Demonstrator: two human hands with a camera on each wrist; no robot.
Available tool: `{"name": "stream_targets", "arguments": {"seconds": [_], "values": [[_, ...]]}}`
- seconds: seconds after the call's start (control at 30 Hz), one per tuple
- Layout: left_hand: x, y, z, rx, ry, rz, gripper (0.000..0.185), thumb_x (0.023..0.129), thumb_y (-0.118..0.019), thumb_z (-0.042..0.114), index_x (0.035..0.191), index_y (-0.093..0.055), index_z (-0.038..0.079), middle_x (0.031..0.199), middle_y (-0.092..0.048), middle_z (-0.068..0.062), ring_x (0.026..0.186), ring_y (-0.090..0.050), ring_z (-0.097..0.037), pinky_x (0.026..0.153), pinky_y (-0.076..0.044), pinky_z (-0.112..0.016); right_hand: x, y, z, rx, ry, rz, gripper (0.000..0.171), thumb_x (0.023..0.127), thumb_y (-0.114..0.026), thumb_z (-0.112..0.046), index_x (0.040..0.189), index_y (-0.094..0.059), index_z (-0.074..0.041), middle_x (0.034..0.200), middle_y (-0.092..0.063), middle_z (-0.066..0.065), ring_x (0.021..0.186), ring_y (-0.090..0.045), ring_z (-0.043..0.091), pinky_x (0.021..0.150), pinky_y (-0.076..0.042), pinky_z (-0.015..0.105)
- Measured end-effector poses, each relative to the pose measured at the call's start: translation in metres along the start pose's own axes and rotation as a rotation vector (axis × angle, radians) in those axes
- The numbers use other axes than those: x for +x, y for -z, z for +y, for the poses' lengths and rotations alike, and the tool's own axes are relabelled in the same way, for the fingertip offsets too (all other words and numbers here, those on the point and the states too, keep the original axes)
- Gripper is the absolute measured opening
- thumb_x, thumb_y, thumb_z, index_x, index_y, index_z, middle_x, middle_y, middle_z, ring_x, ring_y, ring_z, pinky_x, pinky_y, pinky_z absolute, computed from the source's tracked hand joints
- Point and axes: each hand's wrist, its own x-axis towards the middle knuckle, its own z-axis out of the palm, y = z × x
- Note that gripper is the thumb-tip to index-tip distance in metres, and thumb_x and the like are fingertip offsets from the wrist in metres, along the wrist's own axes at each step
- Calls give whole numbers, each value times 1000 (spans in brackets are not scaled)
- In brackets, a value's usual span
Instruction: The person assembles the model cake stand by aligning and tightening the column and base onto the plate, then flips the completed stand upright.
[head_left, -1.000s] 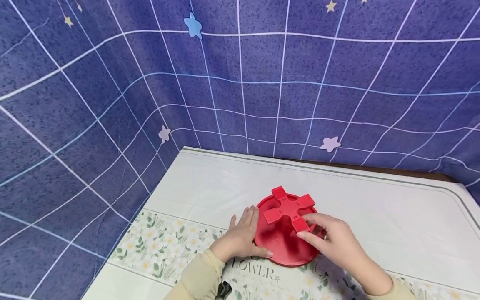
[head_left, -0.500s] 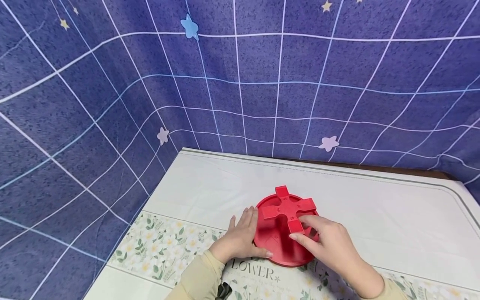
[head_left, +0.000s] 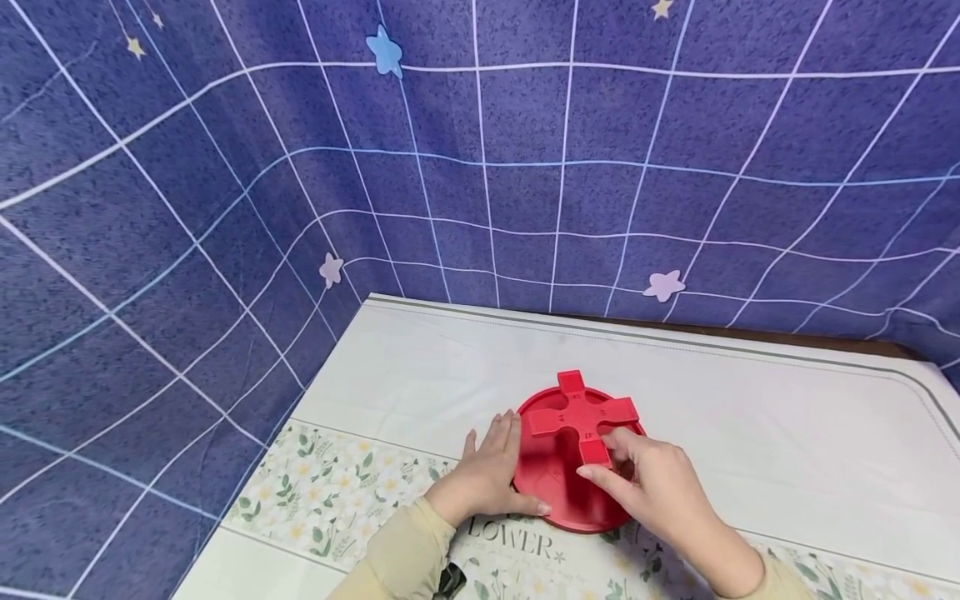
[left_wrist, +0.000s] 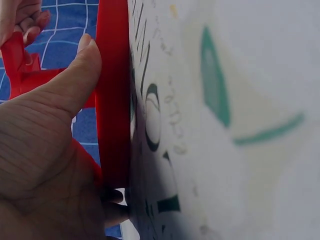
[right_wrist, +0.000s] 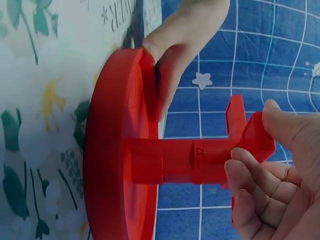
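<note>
Left hand (head_left: 483,475) lies at the left edge of the red round base (head_left: 558,492), fingers fairly straight along the rim, thumb pressed against the near rim; the left wrist view shows the thumb (left_wrist: 75,80) flat on the disc's edge, steadying it on the table. The base sits on the flowered tablecloth (head_left: 337,483), near the front middle of the table, touching the printed lettering. A short red post (right_wrist: 180,161) stands up from the disc's centre and carries a red cross-shaped knob (head_left: 583,414). Right hand (head_left: 648,483) pinches the knob's near arm, thumb and forefinger curled round it; the right wrist view shows the fingers (right_wrist: 255,185) wrapped on that arm. Judged step: working the cross on its post while the base is held down, whether turning, seating or lifting I cannot tell. Any next move probably calls for a firm hold at the rim so the disc does not slide on the cloth. Around: blue grid-patterned backdrop (head_left: 525,167) with paper stars behind the table; nothing stands near the hands.
</note>
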Motion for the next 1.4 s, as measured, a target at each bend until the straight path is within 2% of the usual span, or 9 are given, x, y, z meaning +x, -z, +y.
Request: {"name": "stream_targets", "arguments": {"seconds": [0.13,0.43,0.73,0.83,1.0,1.1,1.2,1.3,1.4], "values": [[1,0,0,25,0,-4,126,71,-71,71,155,-10,0,162,-11,-15,149,-7,-32,114,-11,-60,-2,-2,-4,-15,-16,15,30,70,-87,-28,79,-60,-21,60,-42,-22,51,-37,-5,47,-35,19],[0,0,1,38,1,-4,127,70,-71,72,155,-10,0,162,-11,-16,148,-7,-33,113,-13,-61,-6,-9,-7,-54,-28,61,33,70,-87,-30,89,-65,-14,65,-54,-16,54,-42,-6,49,-39,20],[1,0,-2,34,-4,-14,128,69,-68,76,156,-10,2,162,-12,-14,149,-8,-31,113,-14,-60,-7,-5,0,-57,-15,15,33,72,-86,-32,95,-66,-17,72,-58,-16,60,-51,-2,53,-45,21],[1,3,-7,13,-26,-14,127,70,-67,76,156,-9,3,162,-11,-12,149,-7,-30,114,-12,-59,-8,0,7,-48,14,10,33,75,-84,-29,101,-70,-16,79,-63,-14,62,-53,-1,54,-46,22],[1,10,-23,-66,-119,-6,120,73,-74,66,157,-11,6,162,-16,-9,149,-9,-28,115,-11,-57,-10,11,29,-83,17,50,25,80,-79,-20,103,-72,-12,92,-70,-6,73,-63,8,60,-52,31],[3,12,-32,-65,-161,19,119,73,-78,59,157,-13,7,161,-21,-8,148,-14,-28,115,-14,-56,-12,15,46,-96,-13,-25,37,80,-80,-23,112,-68,-8,103,-70,3,92,-68,21,72,-56,43],[4,13,-37,-33,-177,38,119,71,-81,54,157,-13,7,160,-23,-9,147,-18,-29,114,-17,-56,-14,16,61,-46,-60,-194,65,77,-83,-33,129,-58,-3,122,-65,12,113,-61,33,86,-51,52],[6,13,-38,-29,-186,35,121,70,-83,53,157,-12,8,160,-23,-8,147,-19,-29,114,-17,-57,-17,15,71,23,-97,-338,88,74,-83,-43,140,-46,2,133,-57,17,123,-53,37,95,-45,54],[8,13,-38,-17,-186,32,123,67,-84,54,157,-12,9,160,-22,-7,147,-18,-28,114,-17,-57,-18,13,78,42,-80,-394,105,68,-85,-50,145,-39,5,140,-51,19,128,-48,37,98,-43,53]]}}
